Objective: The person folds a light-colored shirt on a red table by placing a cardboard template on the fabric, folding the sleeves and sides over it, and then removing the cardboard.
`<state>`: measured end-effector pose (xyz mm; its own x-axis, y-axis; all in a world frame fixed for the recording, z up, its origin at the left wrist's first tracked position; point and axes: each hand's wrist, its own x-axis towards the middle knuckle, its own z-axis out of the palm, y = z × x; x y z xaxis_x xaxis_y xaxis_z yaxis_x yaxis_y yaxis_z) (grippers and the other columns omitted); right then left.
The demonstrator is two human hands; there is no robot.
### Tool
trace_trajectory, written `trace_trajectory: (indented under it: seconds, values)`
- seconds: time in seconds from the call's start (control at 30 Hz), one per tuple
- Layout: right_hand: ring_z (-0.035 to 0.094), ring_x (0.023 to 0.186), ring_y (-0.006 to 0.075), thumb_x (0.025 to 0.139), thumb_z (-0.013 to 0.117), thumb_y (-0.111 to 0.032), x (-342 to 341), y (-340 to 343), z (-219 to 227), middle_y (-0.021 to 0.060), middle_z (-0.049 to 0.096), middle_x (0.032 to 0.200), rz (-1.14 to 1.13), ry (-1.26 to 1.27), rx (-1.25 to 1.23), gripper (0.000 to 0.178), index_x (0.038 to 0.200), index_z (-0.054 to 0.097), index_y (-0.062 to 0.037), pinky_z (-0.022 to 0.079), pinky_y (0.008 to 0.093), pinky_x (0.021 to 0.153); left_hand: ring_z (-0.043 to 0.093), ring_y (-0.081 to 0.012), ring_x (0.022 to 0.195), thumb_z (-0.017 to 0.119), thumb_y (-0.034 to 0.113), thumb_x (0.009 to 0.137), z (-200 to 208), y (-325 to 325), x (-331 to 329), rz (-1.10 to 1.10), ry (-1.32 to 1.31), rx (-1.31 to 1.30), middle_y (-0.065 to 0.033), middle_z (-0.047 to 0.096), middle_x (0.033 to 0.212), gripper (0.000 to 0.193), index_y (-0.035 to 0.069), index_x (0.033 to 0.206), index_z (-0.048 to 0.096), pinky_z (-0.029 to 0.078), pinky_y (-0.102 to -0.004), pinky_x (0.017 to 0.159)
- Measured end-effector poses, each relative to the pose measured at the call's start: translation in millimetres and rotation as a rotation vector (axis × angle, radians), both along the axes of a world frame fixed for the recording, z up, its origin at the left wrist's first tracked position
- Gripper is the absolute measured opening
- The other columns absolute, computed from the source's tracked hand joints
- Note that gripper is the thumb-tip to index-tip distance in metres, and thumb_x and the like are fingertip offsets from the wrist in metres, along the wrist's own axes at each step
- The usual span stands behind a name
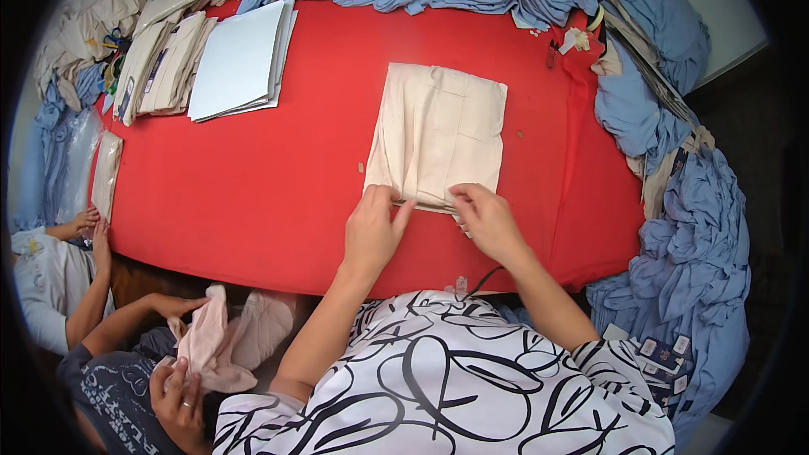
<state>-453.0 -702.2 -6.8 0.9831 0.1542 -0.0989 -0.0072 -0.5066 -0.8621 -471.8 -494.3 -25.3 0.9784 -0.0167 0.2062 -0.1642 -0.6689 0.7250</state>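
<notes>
Both hands [372,226] [490,224] pinch the beige cloth [436,135] at its near edge, open red tabletop [240,194] leftward.

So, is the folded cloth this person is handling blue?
No, the folded cloth on the red table is cream; blue cloth lies heaped around the table's edges.

Top [455,388], white — printed all over with black looping outlines, some thick, some thin, forming large petal-like ovals. Sleeves [619,360]: two, short, loose, in the same print. Forearms [324,329] and hands [371,232] — bare.
</notes>
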Motion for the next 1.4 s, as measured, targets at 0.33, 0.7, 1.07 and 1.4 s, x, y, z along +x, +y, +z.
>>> trace_trajectory:
  seconds: [0.33, 0.7, 1.07, 1.4]
  values:
    - [0.057, 0.059, 0.0189, 0.090, 0.067, -0.021, -2, 29, -20, 0.0116, 0.061, 0.069, -0.043, -0.104, -0.147, 0.022, 0.093, 0.063, 0.0007, 0.045, 0.0344, 0.056, 0.059, -0.0321, 0.087, 0.075, 0.021, 0.082, -10, -20, 0, 0.151, -0.213, 0.236, -0.0124, 0.053, 0.091, 0.027, 0.003, 0.092, 0.058, 0.051, -0.0417, 0.071]
    - [0.061, 0.065, 0.0190, 0.091, 0.066, -0.024, -6, 28, -38, 0.0102, 0.067, 0.073, -0.159, 0.134, 0.099, 0.025, 0.092, 0.064, 0.0005, 0.048, 0.0348, 0.062, 0.066, -0.0296, 0.081, 0.071, 0.010, 0.081, -23, -17, 12, 0.067, -0.096, 0.083, -0.0141, 0.060, 0.099, 0.025, 0.001, 0.100, 0.056, 0.053, -0.0438, 0.063]
    - [0.055, 0.051, 0.0109, 0.096, 0.059, -0.018, -11, 35, -3, 0.0071, 0.065, 0.069, -0.266, 0.243, 0.218, 0.017, 0.091, 0.057, -0.0015, 0.044, 0.0285, 0.049, 0.062, -0.0279, 0.085, 0.059, -0.003, 0.081, -16, 0, 15, 0.083, 0.039, -0.319, -0.0132, 0.055, 0.107, 0.010, -0.004, 0.091, 0.062, 0.054, -0.0347, 0.071]
    - [0.063, 0.064, 0.0257, 0.089, 0.066, -0.010, -26, 24, -10, 0.0105, 0.065, 0.078, -0.169, -0.075, -0.207, 0.015, 0.101, 0.058, -0.0040, 0.050, 0.0354, 0.059, 0.049, -0.0348, 0.110, 0.072, 0.004, 0.075, 6, 22, 9, -0.013, -0.095, 0.203, -0.0157, 0.053, 0.115, 0.054, 0.010, 0.127, 0.059, 0.039, -0.0456, 0.096]
